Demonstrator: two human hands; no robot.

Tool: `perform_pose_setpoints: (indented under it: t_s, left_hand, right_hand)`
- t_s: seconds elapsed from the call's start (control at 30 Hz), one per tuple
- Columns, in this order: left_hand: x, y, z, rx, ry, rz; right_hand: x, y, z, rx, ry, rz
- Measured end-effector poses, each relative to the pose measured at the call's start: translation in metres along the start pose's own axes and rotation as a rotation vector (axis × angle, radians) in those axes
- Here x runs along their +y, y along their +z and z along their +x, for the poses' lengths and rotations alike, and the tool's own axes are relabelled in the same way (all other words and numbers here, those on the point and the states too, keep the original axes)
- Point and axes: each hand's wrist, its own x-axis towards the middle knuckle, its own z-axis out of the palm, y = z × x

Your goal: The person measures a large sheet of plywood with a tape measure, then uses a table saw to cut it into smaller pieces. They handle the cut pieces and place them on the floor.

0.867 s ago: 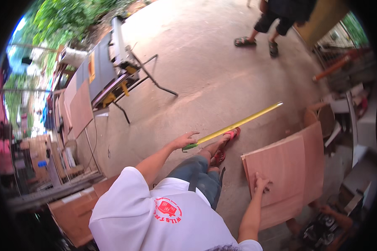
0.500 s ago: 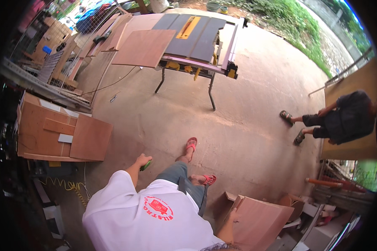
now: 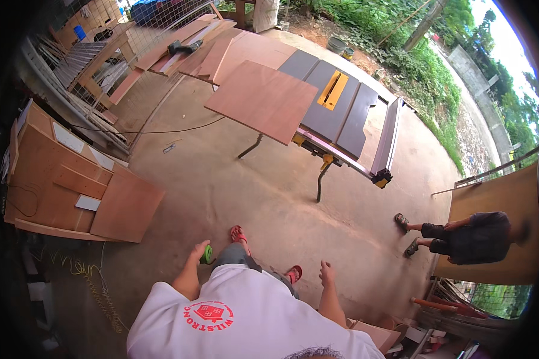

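My left hand (image 3: 197, 251) is closed around a green tape measure (image 3: 207, 255), held low at my left side with no blade showing. My right hand (image 3: 326, 270) hangs at my right side, empty, its fingers loosely bent and partly apart. Ahead of me stands a table saw (image 3: 359, 122) with a yellow insert plate, folding legs and a square plywood sheet (image 3: 259, 96) lying over its near left part. Behind that, a cordless tool (image 3: 184, 48) rests among plywood strips.
A plywood-covered bench (image 3: 126, 203) is at my left, with a coiled yellow hose (image 3: 87, 269) below. Another person (image 3: 479, 236) stands at my right by a large board (image 3: 461, 203). Panels (image 3: 374, 335) sit at the lower right. A cable (image 3: 144, 130) runs behind the bench.
The extended yellow tape blade is no longer visible. My right hand has left the plywood panels at the lower right. I have moved forward and the saw now faces me.
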Motion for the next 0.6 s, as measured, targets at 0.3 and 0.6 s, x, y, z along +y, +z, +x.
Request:
perform_pose_setpoints:
  t_s: [0.3, 0.6]
  left_hand:
    - [0.151, -0.098, 0.051, -0.313, -0.096, -0.524]
    - [0.283, -0.129, 0.117, -0.310, 0.087, -0.782]
  right_hand:
    - [-0.227, 0.168, -0.024, -0.380, -0.146, -0.047]
    - [-0.405, 0.256, 0.018, -0.400, -0.280, 0.363]
